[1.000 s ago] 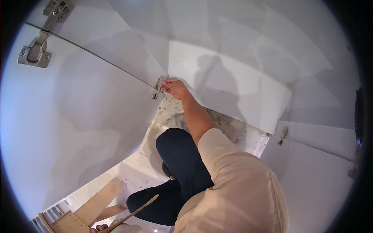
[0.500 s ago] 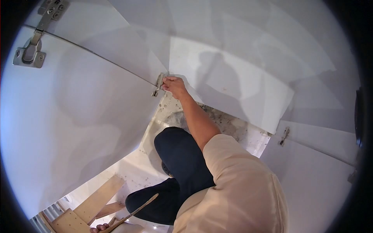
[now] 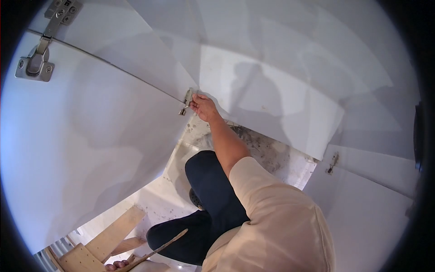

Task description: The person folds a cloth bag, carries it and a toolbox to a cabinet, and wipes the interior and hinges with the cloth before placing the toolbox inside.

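My right hand (image 3: 204, 108) reaches forward to a metal cabinet hinge (image 3: 186, 102) at the seam between a white door and a side panel. Its thumb and fingers are closed at the hinge's edge; any small part between the fingertips is hidden. Low at the left, my left hand (image 3: 117, 265) shows only partly, with its fingers curled against a thin wooden stick (image 3: 158, 249) that slants up past my knee. The white cabinet door (image 3: 113, 131) stands open on my left. Another hinge (image 3: 35, 63) joins the same door at the upper left.
White cabinet panels (image 3: 267, 99) surround me in front. At the right is another white door with a hinge (image 3: 332, 163). Dirt and debris mark the floor (image 3: 253, 140) below. Wooden boards (image 3: 115, 231) stand at the lower left, near my bent legs (image 3: 213, 186).
My right fingers have shifted slightly on the hinge, and their grip looks a little different. The view has moved a little. My left hand and the stick stay almost the same.
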A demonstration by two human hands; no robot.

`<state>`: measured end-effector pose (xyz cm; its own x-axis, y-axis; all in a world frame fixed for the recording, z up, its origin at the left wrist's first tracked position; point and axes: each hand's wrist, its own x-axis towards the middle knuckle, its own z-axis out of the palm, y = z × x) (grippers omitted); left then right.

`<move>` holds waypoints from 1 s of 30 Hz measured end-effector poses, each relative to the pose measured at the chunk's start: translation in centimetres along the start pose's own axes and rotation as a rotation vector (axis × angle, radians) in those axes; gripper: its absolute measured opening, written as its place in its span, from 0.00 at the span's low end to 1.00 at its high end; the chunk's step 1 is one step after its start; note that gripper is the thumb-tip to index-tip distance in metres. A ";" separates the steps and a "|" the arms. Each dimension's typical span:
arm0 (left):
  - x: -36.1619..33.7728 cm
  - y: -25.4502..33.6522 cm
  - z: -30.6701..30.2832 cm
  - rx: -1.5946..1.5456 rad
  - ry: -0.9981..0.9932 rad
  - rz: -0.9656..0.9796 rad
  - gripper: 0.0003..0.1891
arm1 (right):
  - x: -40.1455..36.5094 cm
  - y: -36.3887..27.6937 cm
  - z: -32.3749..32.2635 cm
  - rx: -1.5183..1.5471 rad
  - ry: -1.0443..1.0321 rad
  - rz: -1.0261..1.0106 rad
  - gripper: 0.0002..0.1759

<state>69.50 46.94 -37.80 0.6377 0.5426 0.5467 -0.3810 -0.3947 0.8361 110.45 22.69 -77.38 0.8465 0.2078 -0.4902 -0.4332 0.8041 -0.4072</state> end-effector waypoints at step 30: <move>4.4 -4.0 -14.6 -0.650 -0.661 -0.779 0.20 | -1.9 -3.2 1.6 -0.312 0.046 0.071 0.12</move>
<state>64.07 61.77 -38.05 0.9925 -0.0897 -0.0829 0.1131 0.4181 0.9013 110.74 20.60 -73.95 0.7992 0.2263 -0.5569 -0.5704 0.5777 -0.5838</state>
